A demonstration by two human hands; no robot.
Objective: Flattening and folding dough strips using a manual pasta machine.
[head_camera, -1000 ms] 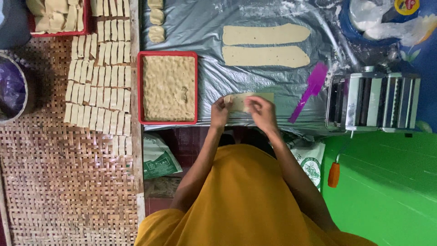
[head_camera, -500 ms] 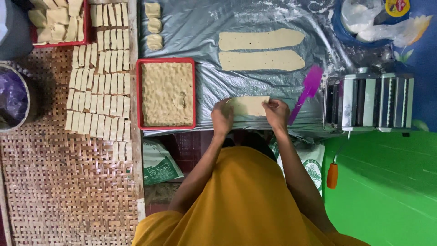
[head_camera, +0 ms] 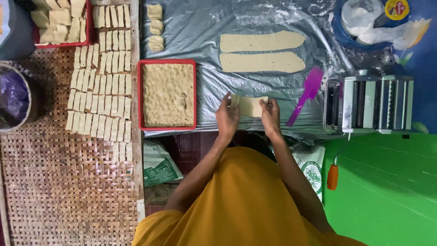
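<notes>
Dough piece, a small pale rectangle, is held at both ends just above the plastic-covered surface, its long axis running left to right between the two hands. Left hand pinches the piece's left end with fingertips closed on it; right hand grips the right end the same way. Both hands are equally near, each at its own end, with the piece lying just beyond the fingertips, away from the person in the yellow garment.

Taking the dough piece as landmark: two long flat dough strips lie beyond it, parallel to it and well apart. A purple spatula lies just to its right, slanted, and further right stands a metal roller machine at the edge of a green top. To its left sits a red tray filled with a rough crumbly slab. Further left, rows of small cut rectangles lie on a woven mat. Three small dough rounds sit beyond the tray. At the far right beyond the strips is a blue bowl with plastic bags.
</notes>
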